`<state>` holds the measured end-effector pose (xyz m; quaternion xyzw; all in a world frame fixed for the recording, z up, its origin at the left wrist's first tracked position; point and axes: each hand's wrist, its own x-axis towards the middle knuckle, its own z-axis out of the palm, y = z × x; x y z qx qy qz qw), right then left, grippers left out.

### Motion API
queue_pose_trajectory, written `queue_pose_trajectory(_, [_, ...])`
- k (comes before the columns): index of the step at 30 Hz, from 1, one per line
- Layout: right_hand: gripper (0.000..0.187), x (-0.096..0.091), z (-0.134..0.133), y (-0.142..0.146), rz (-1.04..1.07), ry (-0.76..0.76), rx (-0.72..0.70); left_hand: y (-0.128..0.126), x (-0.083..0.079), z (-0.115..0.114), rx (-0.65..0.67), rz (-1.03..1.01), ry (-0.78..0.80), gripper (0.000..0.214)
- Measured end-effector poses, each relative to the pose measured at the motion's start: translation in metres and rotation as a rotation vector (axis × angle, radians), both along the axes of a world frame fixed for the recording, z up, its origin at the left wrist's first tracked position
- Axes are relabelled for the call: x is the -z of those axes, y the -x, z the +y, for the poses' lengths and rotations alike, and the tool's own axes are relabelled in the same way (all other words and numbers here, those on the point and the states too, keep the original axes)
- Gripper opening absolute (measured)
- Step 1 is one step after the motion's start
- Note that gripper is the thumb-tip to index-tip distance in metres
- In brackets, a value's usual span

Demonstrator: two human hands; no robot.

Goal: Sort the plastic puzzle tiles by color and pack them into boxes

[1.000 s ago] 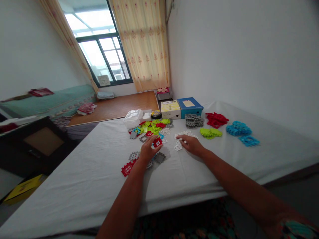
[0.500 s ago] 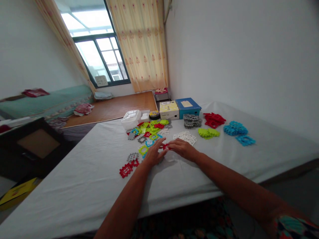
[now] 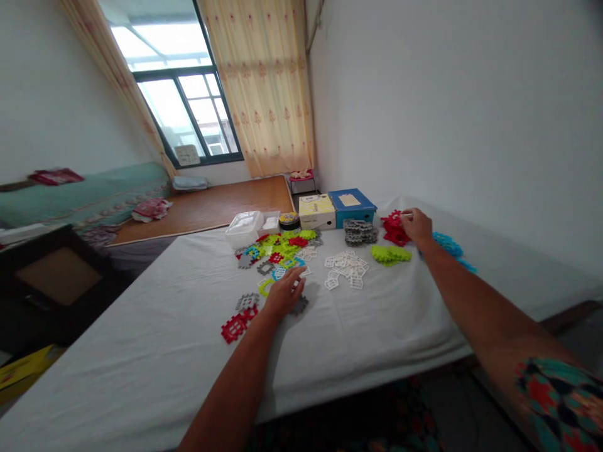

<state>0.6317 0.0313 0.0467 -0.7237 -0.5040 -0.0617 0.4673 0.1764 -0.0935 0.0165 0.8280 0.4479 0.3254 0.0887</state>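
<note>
My left hand (image 3: 284, 291) lies palm down on the white table (image 3: 141, 370), fingers spread over loose grey and green puzzle tiles near a mixed coloured heap (image 3: 277, 246). A red tile (image 3: 234, 327) and a grey tile (image 3: 248, 301) lie just left of it. My right hand (image 3: 417, 226) is stretched far out to the red tile pile (image 3: 394, 230), fingers curled at its right edge; whether it grips a tile is hidden. A green pile (image 3: 390, 253) and a blue pile (image 3: 450, 246) flank that arm. White tiles (image 3: 345, 270) lie between my hands.
A grey tile stack (image 3: 360, 231), a blue box (image 3: 351, 205), a yellow-white box (image 3: 316, 211), a round tin (image 3: 289, 220) and clear plastic containers (image 3: 248, 227) line the table's far side. A wall stands close on the right. Beyond are a wooden platform, curtains and a window.
My right hand has left the middle of the table, where it met my left hand at a red tile, and reached out right to the red pile. My left hand has stayed, now flat.
</note>
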Motion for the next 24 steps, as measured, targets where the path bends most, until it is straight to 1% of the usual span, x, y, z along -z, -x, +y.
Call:
queue_pose_trajectory(3, [0.024,0.003,0.019,-0.028,-0.046,0.102,0.097,0.002,0.003,0.002,-0.018,0.017,0.001,0.034])
queue_pose_trajectory(6, [0.025,0.004,0.03,-0.038,-0.046,0.169,0.144,0.004,0.002,0.002,-0.054,0.04,-0.004,0.033])
queue_pose_trajectory(9, [0.03,0.001,0.034,-0.037,-0.05,0.229,0.143,0.009,-0.002,0.003,-0.141,0.029,-0.047,0.032])
queue_pose_trajectory(10, [0.032,-0.001,0.034,-0.034,-0.056,0.214,0.147,0.012,-0.005,0.004,-0.189,0.005,-0.072,0.032])
queue_pose_trajectory(12, [0.037,-0.005,0.03,-0.022,-0.086,0.132,0.138,0.019,-0.011,0.006,-0.31,-0.076,-0.123,0.032])
queue_pose_trajectory(14, [0.038,-0.008,0.02,0.001,-0.133,0.051,0.045,0.028,-0.017,0.008,-0.445,-0.171,-0.151,0.034])
queue_pose_trajectory(16, [0.037,-0.011,0.002,0.037,-0.157,0.038,-0.139,0.037,-0.02,0.011,-0.552,-0.22,-0.141,0.035])
queue_pose_trajectory(17, [0.036,-0.011,-0.01,0.058,-0.157,0.047,-0.255,0.041,-0.02,0.012,-0.579,-0.214,-0.125,0.035])
queue_pose_trajectory(19, [0.033,-0.009,-0.04,0.105,-0.129,0.068,-0.487,0.049,-0.018,0.013,-0.592,-0.155,-0.079,0.037])
queue_pose_trajectory(21, [0.03,-0.003,-0.07,0.151,-0.101,0.03,-0.721,0.055,-0.015,0.013,-0.618,-0.072,-0.027,0.036])
queue_pose_trajectory(22, [0.029,0.001,-0.085,0.171,-0.069,0.014,-0.81,0.058,-0.014,0.013,-0.646,-0.032,0.002,0.035])
queue_pose_trajectory(24, [0.028,0.012,-0.106,0.201,-0.054,-0.027,-0.905,0.064,-0.012,0.012,-0.686,0.035,0.08,0.033])
